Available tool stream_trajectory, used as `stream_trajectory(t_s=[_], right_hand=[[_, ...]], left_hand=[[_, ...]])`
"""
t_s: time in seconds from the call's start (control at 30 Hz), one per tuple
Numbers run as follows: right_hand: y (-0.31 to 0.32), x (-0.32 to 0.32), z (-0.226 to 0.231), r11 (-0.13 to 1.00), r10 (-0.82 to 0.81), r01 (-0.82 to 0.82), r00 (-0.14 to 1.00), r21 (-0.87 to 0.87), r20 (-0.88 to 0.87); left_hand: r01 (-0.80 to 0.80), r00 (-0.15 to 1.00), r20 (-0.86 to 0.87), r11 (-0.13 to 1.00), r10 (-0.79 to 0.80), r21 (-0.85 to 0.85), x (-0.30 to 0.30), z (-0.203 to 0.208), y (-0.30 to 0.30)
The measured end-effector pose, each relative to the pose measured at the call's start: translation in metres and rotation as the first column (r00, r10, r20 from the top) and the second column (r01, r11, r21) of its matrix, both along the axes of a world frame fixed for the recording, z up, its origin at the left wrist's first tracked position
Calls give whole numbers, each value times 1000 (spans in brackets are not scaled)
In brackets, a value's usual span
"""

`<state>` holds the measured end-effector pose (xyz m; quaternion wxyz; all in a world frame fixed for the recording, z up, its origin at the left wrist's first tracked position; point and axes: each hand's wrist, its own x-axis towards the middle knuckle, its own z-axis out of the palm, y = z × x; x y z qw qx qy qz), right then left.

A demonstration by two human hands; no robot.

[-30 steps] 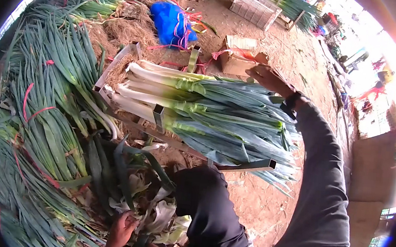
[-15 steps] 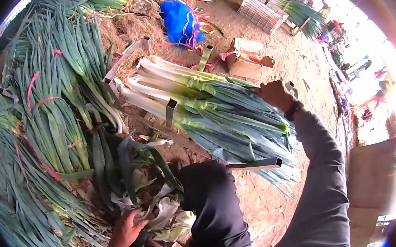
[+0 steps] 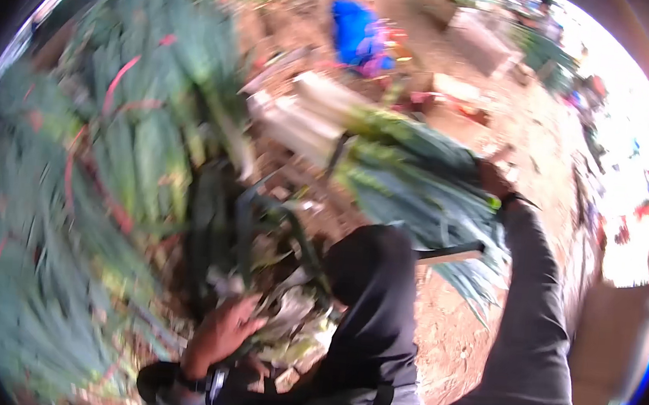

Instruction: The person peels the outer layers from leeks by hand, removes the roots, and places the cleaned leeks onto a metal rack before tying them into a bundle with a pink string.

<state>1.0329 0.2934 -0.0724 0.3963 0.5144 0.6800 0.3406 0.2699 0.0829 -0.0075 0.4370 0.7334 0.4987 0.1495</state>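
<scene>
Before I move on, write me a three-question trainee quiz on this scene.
1. Which hand is at the leafy end of the racked leeks?
2. True or false: the ties on the leek pile at left are blue.
3. Where is the blue bundle: (a) on the leek pile, (b) beyond the racked leeks, (c) on top of the racked leeks?

Key: 1. The right hand; 2. False, they are pinkish red; 3. b.

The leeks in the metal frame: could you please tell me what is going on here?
A person's right hand is at the leafy ends of leeks lying in a metal frame; blur hides whether it grips them. The left hand is open beside loose leaves. Ribbon-tied leeks lie to the left.
</scene>
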Motion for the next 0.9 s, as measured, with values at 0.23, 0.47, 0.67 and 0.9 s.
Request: stream_trajectory(t_s=[0.23,0.47,0.67,0.9], right_hand=[[88,-55,83,944,-279,327,711,-49,-645],[101,-399,161,785,-366,-561,-79,-262,-927],[42,-677,46,599,-232,-760,136,-252,-963],[-88,-837,-85,558,-430,-788,-8,-259,-903]], left_hand=[[-685,357,668,669,653,-288,-53,73,-13],[-727,-30,797,534,603,-431,-118,97,-36],[-774,-214,839,437,501,-458,-164,69,-43],[-762,-346,795,345,499,-548,-171,83,-74]])
